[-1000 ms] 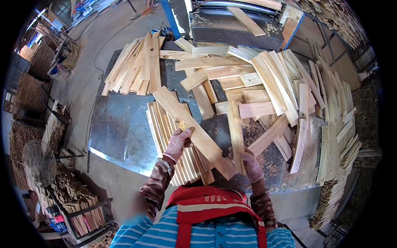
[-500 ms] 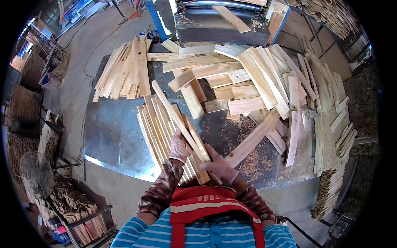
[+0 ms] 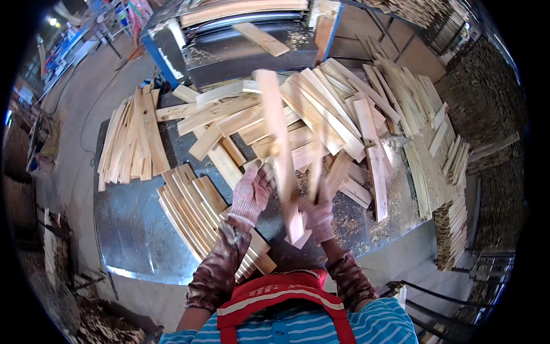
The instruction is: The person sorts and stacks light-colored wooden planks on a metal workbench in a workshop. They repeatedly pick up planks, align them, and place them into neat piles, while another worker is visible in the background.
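Note:
My right hand (image 3: 318, 217), in a pale knit glove, is closed around a narrow wooden slat (image 3: 315, 166), smeared by motion. Just left of it a longer wooden board (image 3: 277, 126) stands tilted up, also blurred; its lower end is close to my right fingers, and whether they grip it too is unclear. My left hand (image 3: 251, 195), gloved likewise, is beside that board with palm turned up, fingers loosely bent and apart, holding nothing I can see. Below my left hand, a row of slats (image 3: 192, 209) lies side by side on the dark metal table (image 3: 134, 229).
A loose pile of boards (image 3: 321, 114) covers the table's far middle and right. Another stack (image 3: 134, 135) lies at the far left. Behind the table stands a roller machine (image 3: 246, 57) with a board (image 3: 260, 39) on its bed. Sawdust (image 3: 349, 226) is scattered at the right.
Both hands have moved off the row of slats, the right one carrying wood rightward and up. My left hand has loosened from the board. The whole view has shifted.

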### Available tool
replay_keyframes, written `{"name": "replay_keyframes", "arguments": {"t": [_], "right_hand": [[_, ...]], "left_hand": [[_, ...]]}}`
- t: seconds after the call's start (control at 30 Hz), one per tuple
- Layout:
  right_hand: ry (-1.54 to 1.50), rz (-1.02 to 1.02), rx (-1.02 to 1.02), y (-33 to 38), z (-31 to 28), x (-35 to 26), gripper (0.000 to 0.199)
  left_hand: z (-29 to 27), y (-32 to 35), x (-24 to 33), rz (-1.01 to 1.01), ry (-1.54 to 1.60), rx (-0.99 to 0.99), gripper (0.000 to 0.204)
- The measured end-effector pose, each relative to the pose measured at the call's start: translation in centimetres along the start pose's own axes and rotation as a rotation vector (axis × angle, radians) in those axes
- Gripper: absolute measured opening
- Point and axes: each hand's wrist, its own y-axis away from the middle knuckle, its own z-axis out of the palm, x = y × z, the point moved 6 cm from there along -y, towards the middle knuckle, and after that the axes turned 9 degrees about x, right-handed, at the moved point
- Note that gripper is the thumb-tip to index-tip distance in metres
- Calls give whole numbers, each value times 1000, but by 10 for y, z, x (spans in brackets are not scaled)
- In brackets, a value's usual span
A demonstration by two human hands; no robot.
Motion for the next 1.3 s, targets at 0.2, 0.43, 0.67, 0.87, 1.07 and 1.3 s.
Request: {"name": "replay_keyframes", "arguments": {"t": [0.2,0.43,0.67,0.87,1.07,1.3], "right_hand": [[-271,77,197,-33,-96,-3,59],[-512,426,156,-18,-123,18,47],[397,69,592,-57,-228,22,59],[1383,31,567,-116,-291,31,91],[1099,51,424,-134,-289,23,64],[222,91,153,-82,-236,65,36]], "left_hand": [[-159,-119,27,252,-268,323,37],[-230,-145,55,402,-977,654,43],[-145,-148,48,-86,-508,369,37],[-44,-44,69,-36,-522,57,42],[-96,68,20,-35,-564,128,45],[-159,122,-15,-77,-501,262,49]]}}
